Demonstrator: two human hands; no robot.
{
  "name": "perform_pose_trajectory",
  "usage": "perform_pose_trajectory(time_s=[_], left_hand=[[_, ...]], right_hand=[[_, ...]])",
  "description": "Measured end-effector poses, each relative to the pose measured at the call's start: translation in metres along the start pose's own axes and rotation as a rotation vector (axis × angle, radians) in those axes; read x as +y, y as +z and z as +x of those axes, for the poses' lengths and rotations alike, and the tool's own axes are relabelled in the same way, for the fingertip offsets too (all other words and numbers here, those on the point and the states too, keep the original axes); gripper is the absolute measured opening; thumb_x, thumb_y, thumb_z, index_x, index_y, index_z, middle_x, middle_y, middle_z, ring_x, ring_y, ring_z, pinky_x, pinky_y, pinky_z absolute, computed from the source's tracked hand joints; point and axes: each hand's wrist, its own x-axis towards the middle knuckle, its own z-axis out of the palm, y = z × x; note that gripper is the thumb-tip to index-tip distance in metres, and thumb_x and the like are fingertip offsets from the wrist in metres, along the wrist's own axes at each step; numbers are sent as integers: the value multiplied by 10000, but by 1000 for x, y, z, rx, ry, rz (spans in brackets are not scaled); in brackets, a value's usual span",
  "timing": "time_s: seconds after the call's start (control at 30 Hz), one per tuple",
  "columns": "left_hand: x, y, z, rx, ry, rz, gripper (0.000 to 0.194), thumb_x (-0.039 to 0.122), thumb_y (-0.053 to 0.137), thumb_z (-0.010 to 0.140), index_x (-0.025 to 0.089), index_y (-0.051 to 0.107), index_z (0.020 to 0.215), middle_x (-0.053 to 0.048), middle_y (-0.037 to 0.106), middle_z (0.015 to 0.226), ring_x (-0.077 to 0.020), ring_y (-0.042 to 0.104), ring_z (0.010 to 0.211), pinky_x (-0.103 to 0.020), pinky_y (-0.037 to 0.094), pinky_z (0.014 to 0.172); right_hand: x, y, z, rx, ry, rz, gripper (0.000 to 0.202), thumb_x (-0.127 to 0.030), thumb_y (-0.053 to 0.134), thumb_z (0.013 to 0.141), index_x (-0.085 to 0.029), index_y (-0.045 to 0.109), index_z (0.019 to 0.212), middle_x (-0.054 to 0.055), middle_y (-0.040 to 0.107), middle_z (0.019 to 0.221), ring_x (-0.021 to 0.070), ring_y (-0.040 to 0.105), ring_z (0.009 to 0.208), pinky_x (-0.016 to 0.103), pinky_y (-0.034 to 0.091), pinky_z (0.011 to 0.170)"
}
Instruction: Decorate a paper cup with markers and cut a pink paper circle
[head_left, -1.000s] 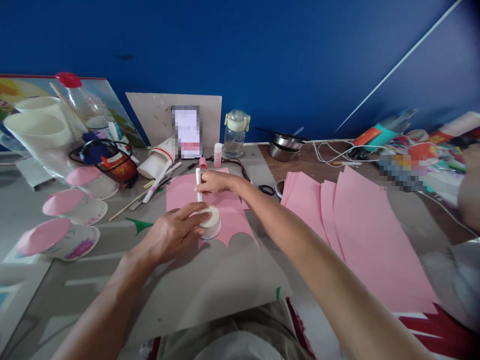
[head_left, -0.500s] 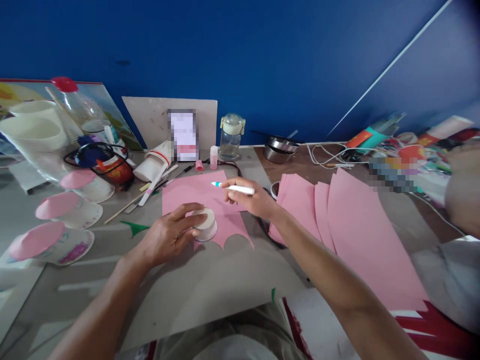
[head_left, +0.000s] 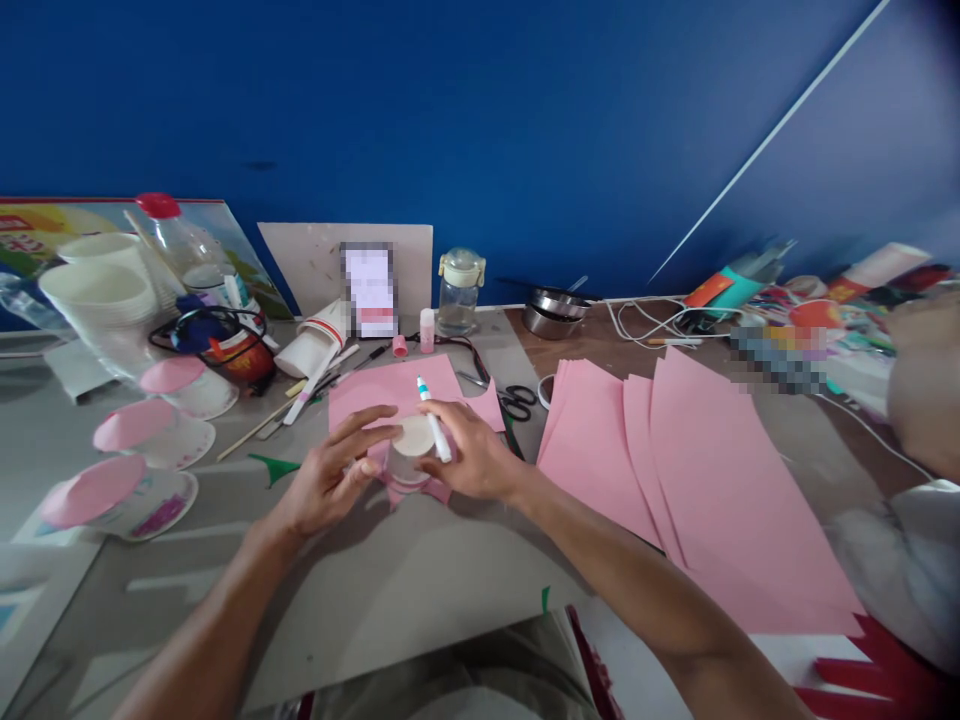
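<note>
An upside-down white paper cup (head_left: 414, 437) stands on a sheet of pink paper (head_left: 367, 385) whose near edge is cut in curves. My left hand (head_left: 334, 475) is at the cup's left side, fingers apart and curved, their tips at or very close to its wall. A white marker (head_left: 433, 420) with a blue band is gripped in my right hand (head_left: 476, 452), its tip pointing up and away. That same hand's fingers also reach the cup's right side. Black-handled scissors (head_left: 517, 402) lie just beyond my right hand, partly under the pink paper.
Three cups with pink tops (head_left: 127, 425) lie at left, near stacked paper cups (head_left: 105, 285) and a red-capped bottle (head_left: 159, 207). A phone (head_left: 371, 290), a glue stick (head_left: 427, 330) and a jar (head_left: 460, 290) stand behind. Pink sheets (head_left: 739, 470) fan out right.
My right hand has moved left and down to the cup, and the marker has swung from sideways to pointing away. My left hand's hold on the cup has loosened. The scissors have come into view.
</note>
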Motion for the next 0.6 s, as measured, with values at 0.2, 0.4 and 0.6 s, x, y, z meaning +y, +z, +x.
perform_pose_trajectory(time_s=[0.2, 0.4, 0.6], left_hand=[[-11, -3, 1, 124, -273, 151, 351, 410, 463, 945, 166, 649, 1115, -106, 704, 1027, -144, 593, 671, -278, 486, 622], [-25, 3, -1, 133, -370, 152, 332, 406, 475, 930, 170, 690, 1018, -86, 724, 897, -195, 664, 797, -295, 510, 682], [-34, 7, -5, 92, -356, 177, 310, 388, 493, 914, 171, 699, 996, -101, 742, 958, -197, 675, 823, -291, 526, 689]], right_hand=[[16, -38, 6, 220, 89, -165, 527, -248, 651, 794, -197, 499, 1296, 144, 633, 1265, 299, 586, 1179, 445, 454, 1015], [48, -47, 2, 334, 168, -262, 517, -242, 636, 777, -171, 512, 1274, 159, 636, 1257, 321, 592, 1151, 461, 463, 993], [51, -41, -2, 377, 148, -251, 523, -268, 639, 782, -167, 503, 1277, 157, 638, 1250, 316, 594, 1122, 461, 475, 969]])
